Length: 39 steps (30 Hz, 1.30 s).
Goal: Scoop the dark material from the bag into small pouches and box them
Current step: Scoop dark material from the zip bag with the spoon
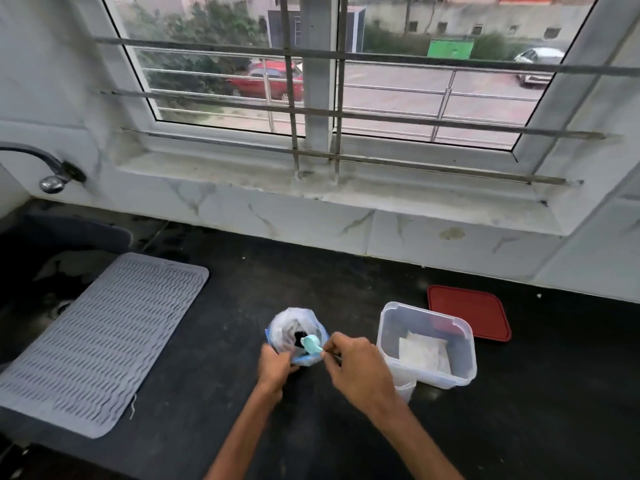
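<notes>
An open plastic bag (289, 325) with a blue edge stands on the black counter, and dark material (298, 337) shows in its mouth. My left hand (275, 367) grips the bag's near side. My right hand (353, 365) pinches the handle of a light blue scoop (311, 343), whose bowl sits over the bag's mouth. To the right stands a clear plastic box (388, 341) with a white pouch (423, 351) lying inside.
A red lid (469, 311) lies flat behind the box. A grey ribbed mat (100, 344) covers the counter's left side, beside a dark sink with a tap (52, 181). A tiled wall and window sill (311, 178) run along the back.
</notes>
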Tool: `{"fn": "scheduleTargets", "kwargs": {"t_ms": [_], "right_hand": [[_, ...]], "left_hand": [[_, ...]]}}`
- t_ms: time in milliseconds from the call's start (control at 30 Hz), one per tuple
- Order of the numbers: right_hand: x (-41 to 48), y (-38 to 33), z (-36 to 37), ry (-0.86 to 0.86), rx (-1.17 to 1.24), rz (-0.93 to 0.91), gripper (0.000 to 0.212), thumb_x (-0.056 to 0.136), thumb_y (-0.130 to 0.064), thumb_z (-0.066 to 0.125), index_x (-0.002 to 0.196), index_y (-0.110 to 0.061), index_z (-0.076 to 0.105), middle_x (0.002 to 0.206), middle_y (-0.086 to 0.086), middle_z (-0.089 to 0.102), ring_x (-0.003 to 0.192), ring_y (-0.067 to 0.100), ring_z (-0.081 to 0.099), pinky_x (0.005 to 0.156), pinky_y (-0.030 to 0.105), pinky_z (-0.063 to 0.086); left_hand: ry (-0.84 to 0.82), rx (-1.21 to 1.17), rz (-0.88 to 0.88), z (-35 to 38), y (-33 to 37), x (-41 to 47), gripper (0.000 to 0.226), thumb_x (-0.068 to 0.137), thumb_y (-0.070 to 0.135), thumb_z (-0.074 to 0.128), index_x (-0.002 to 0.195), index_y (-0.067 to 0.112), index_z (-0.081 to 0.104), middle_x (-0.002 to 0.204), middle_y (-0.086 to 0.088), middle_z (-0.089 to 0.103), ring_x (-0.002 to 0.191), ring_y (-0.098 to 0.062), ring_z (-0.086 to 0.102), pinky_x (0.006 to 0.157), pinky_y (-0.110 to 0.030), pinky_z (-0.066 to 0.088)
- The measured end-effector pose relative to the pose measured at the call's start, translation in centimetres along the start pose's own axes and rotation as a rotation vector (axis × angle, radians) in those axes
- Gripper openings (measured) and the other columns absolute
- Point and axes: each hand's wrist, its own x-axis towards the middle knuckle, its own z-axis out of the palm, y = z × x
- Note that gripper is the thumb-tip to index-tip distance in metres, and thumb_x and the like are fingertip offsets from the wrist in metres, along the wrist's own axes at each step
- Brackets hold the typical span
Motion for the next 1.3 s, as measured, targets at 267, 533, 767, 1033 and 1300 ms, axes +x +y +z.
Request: {"fn": "scheduleTargets", "kwargs": {"t_ms": [267,533,767,1033,1300], "right_hand": [[2.3,-2.2,4.8,-0.254,-0.323,-0.004,0.02,0.098,-0.017,0.046,0.112,-0.011,0.059,0.11,0.011,0.067,0.098,0.031,0.066,0.08,0.039,0.05],[1.8,-2.7,6.4,-0.283,-0.277,0.066,0.023,0.097,-0.021,0.045,0.106,-0.007,0.061,0.108,0.014,0.067,0.098,0.033,0.065,0.08,0.039,0.048],[1.4,-0.2,8.5,-0.185,0.254,0.454,0.02,0.081,-0.014,0.057,0.067,-0.011,0.072,0.062,0.006,0.071,0.057,0.017,0.069,0.068,0.04,0.059],[0.3,0.1,7.3,-0.176,0.496,0.554,0.018,0.091,-0.013,0.063,0.076,-0.011,0.073,0.06,0.005,0.072,0.048,0.011,0.063,0.05,0.022,0.054],[0.0,0.9,5.9,-0.132,0.442,0.476,0.016,0.091,-0.02,0.065,0.079,-0.014,0.073,0.062,0.003,0.072,0.05,0.01,0.065,0.056,0.024,0.056]], "left_hand": [[-0.039,0.023,-0.016,-2.9,-1.6,-2.4,0.027,0.078,-0.015,0.064,0.098,0.002,0.069,0.087,-0.016,0.076,0.083,-0.032,0.074,0.069,-0.041,0.062],[0.009,-0.048,-0.019,-3.4,-1.5,-2.8,0.014,0.092,0.006,0.056,0.09,0.002,0.07,0.084,-0.017,0.075,0.078,-0.029,0.071,0.07,-0.041,0.059],[0.053,0.076,0.126,-2.4,-1.6,-3.3,0.013,0.093,0.002,0.055,0.082,0.008,0.06,0.077,-0.007,0.064,0.074,-0.018,0.057,0.068,-0.036,0.047],[0.198,0.154,0.155,-2.7,-1.6,-3.1,0.003,0.094,0.017,0.061,0.095,0.014,0.061,0.089,-0.006,0.07,0.078,-0.018,0.065,0.065,-0.034,0.053],[0.223,0.3,0.244,-2.4,-1.0,-4.0,0.013,0.093,0.018,0.058,0.102,0.025,0.056,0.091,0.005,0.068,0.081,-0.014,0.066,0.07,-0.035,0.053]]}}
